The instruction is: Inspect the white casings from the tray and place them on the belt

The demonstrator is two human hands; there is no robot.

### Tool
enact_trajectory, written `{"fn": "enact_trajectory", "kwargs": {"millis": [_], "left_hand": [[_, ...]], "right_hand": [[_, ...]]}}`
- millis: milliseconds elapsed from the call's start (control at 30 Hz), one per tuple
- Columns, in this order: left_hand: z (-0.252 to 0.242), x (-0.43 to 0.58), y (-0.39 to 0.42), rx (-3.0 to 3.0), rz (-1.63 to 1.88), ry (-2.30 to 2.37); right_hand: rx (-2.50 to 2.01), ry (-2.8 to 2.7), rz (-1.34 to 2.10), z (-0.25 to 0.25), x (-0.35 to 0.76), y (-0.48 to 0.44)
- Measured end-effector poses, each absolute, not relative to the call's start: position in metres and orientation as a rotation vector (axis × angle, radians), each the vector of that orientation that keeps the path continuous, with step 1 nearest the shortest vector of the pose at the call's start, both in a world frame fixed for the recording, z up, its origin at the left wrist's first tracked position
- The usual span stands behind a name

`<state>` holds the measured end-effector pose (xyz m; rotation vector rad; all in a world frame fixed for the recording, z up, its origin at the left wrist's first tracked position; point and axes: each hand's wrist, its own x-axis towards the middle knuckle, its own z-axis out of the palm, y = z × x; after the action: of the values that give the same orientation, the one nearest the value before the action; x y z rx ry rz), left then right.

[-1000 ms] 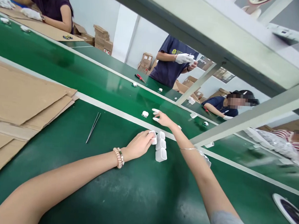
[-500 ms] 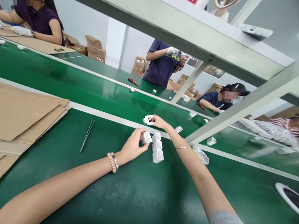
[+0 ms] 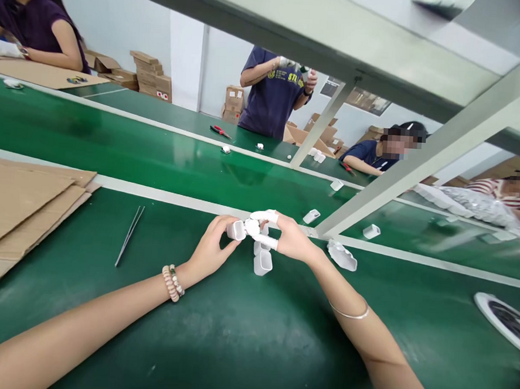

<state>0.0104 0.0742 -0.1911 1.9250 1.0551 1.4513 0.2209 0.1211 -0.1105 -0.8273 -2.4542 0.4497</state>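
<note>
My left hand (image 3: pixel 215 241) grips a white square cup-like housing (image 3: pixel 236 230) between thumb and fingers, its opening turned to the right. In my right hand (image 3: pixel 290 237), whose thumb and a finger wear white covers, is a small white part (image 3: pixel 252 227), held right at the mouth of that housing. Whether the part has entered it cannot be made out. Below the right fingertips stand more white housings (image 3: pixel 263 263) in a row on the green table, partly hidden by the hand.
Tweezers (image 3: pixel 129 236) and cardboard sheets (image 3: pixel 25 203) lie at the left. A slanted metal post (image 3: pixel 356 206) rises right of my hands, beside a crumpled white piece (image 3: pixel 342 255). The green conveyor (image 3: pixel 178 166) carries small white parts. Several people work beyond it.
My right hand has come back from the conveyor with the small white part and met the housing in my left hand. The view has shifted slightly.
</note>
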Motion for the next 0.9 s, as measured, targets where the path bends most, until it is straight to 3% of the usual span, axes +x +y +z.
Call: {"fn": "enact_trajectory", "kwargs": {"millis": [267, 900], "left_hand": [[-0.191, 0.007, 0.072, 1.996, 1.399, 1.171], [-0.190, 0.006, 0.070, 1.969, 1.389, 1.181]], "right_hand": [[-0.791, -2.562, 0.239, -0.120, 0.220, 0.119], [-0.696, -2.486, 0.185, -0.124, 0.215, 0.117]]}}
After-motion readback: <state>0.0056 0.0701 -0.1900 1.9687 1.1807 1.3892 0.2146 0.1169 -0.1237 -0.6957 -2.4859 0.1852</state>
